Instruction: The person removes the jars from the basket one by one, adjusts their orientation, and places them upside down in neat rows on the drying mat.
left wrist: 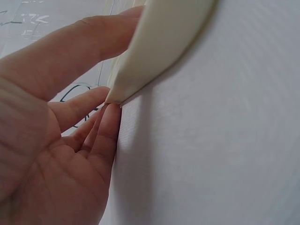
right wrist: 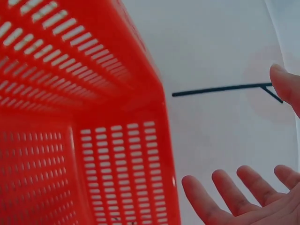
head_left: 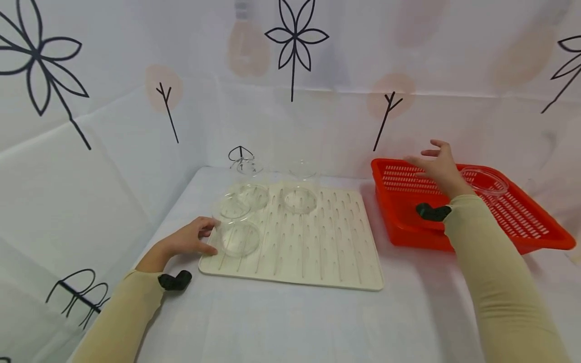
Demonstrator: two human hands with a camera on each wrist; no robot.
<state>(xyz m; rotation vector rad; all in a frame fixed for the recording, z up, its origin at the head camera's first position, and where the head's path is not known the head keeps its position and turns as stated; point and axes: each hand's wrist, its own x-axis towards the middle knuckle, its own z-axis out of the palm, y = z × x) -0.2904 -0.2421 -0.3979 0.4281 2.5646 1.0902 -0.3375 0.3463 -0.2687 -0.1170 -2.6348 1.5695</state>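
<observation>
My left hand (head_left: 188,239) grips the left edge of a cream ribbed draining board (head_left: 336,242). In the left wrist view, the thumb lies over the board's edge (left wrist: 154,51) and fingertips meet its corner. Three clear round containers stand on the board: one front left (head_left: 238,239), close to the left fingers, one behind it (head_left: 254,195), and one at the back middle (head_left: 299,200). Over the back of a red slotted plastic basket (head_left: 395,232), my right hand (head_left: 436,166) is raised with fingers spread, holding nothing. A clear round rim (head_left: 484,181) shows inside the basket.
White cloth (head_left: 295,322) covers the table. A patterned white curtain (head_left: 336,121) rises just behind the board and basket, and another side (head_left: 91,201) closes in on the left. The basket stands to the board's right, with a narrow gap between.
</observation>
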